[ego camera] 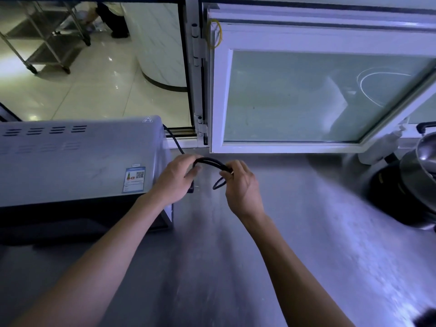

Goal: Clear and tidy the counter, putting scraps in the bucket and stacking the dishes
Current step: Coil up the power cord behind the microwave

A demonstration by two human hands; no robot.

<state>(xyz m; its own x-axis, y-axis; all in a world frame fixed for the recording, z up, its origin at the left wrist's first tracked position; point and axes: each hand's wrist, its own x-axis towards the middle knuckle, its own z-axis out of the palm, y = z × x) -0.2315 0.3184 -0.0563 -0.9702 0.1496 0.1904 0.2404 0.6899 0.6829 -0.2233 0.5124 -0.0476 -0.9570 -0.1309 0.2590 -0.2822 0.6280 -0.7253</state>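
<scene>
An oven (80, 161) sits on the counter (236, 256) at the left, a pot (415, 185) at the right. Between them, both hands hold the oven's cable (212, 161) above the counter. Behind stands an open window (318, 95).

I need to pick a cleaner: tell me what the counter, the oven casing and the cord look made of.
Counter: likely brushed stainless steel, dull grey with streaky sheen.
Oven casing: painted or coated sheet metal, matte grey with punched vents.
Cord: black, bending, probably rubber or plastic sheathed, held by left hand and right hand.

On grey metal countertop oven (77, 159): triangular hot-surface warning sign (147, 119) and blue-white QR-code label (134, 179), print too small to read.
</scene>
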